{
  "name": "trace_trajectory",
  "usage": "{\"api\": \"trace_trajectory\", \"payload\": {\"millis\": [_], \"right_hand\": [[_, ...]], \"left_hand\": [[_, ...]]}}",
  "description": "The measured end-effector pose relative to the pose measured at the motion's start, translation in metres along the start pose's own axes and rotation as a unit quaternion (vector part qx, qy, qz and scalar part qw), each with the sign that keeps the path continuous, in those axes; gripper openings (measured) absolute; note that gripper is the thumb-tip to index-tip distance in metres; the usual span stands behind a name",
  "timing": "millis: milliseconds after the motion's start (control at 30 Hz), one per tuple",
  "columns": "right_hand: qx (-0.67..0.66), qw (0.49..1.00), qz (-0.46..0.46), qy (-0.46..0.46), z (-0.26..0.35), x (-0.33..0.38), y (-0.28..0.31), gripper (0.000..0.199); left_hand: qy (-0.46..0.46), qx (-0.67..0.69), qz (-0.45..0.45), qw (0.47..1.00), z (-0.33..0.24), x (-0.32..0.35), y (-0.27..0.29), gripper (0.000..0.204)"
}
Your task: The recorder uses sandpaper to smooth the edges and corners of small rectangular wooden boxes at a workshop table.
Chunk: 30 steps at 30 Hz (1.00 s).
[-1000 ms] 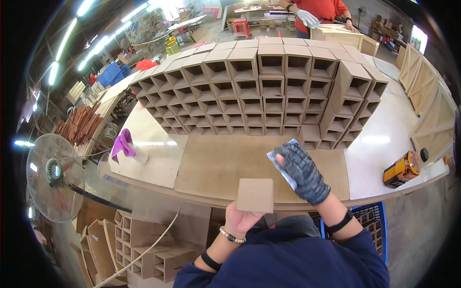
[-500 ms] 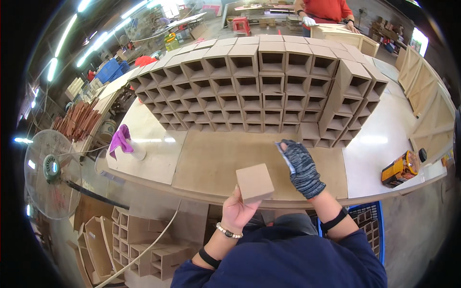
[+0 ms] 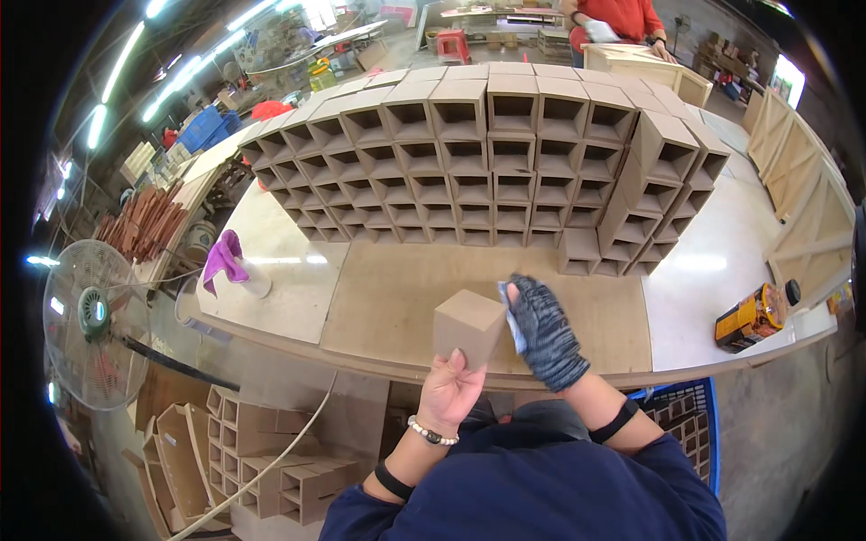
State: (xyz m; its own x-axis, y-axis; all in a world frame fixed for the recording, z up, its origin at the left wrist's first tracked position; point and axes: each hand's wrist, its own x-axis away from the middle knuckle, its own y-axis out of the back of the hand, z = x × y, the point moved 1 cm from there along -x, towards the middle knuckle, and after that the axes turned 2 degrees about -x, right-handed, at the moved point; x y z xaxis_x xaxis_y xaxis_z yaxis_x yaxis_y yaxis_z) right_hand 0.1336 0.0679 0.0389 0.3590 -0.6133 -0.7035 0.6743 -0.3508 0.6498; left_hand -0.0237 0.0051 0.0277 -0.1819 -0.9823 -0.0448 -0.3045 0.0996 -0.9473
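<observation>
My left hand [image 3: 449,395], bare and with a beaded bracelet at the wrist, grips a small brown box [image 3: 467,326] by its lower end, thumb on the near face. The box is tilted above the table's front edge. Close to its right side, my right hand [image 3: 548,335] in a grey-black knitted glove is closed on a thin pale-blue folded cloth or sheet [image 3: 514,325]; its exact kind is unclear. Beyond both hands rises a wall of stacked brown open-ended boxes [image 3: 469,185], several rows high, their dark hollow ends toward me.
A purple cloth [image 3: 224,260] drapes over a white container at the table's left. A yellow-and-black jar [image 3: 747,317] lies at the right. Below are a blue crate [image 3: 713,433], more boxes [image 3: 307,487] and a fan [image 3: 95,311]. A person in red [image 3: 622,18] works behind the stack.
My left hand has turned the brown box more upright. My right hand has moved left and slightly down, bringing the pale-blue cloth or sheet close to the box.
</observation>
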Motion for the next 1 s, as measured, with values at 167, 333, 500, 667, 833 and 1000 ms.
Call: {"api": "trace_trajectory", "payload": {"millis": [167,333,500,667,833,1000], "right_hand": [[0.034,0.999,-0.011,-0.038,0.014,-0.009,0.026,0.049],[-0.053,0.994,0.037,0.093,0.036,-0.022,0.03,0.046],[0.111,0.991,0.059,-0.042,-0.011,-0.004,0.018,0.051],[-0.104,0.985,0.044,0.127,0.032,-0.017,0.041,0.048],[0.031,0.997,0.072,-0.007,-0.023,0.016,0.013,0.049],[0.063,0.995,0.07,-0.036,-0.03,0.008,0.022,0.055]], "left_hand": [[-0.004,0.0,0.026,1.0,-0.001,0.0,-0.001,0.03],[0.061,-0.015,0.055,0.997,-0.001,0.0,-0.002,0.033],[-0.022,-0.119,0.009,0.993,0.001,0.008,-0.009,0.028],[-0.015,-0.137,0.011,0.99,-0.004,0.003,-0.007,0.028],[0.031,-0.114,0.025,0.993,-0.01,0.005,-0.008,0.029],[0.02,-0.059,0.083,0.995,-0.014,0.005,0.001,0.036]]}}
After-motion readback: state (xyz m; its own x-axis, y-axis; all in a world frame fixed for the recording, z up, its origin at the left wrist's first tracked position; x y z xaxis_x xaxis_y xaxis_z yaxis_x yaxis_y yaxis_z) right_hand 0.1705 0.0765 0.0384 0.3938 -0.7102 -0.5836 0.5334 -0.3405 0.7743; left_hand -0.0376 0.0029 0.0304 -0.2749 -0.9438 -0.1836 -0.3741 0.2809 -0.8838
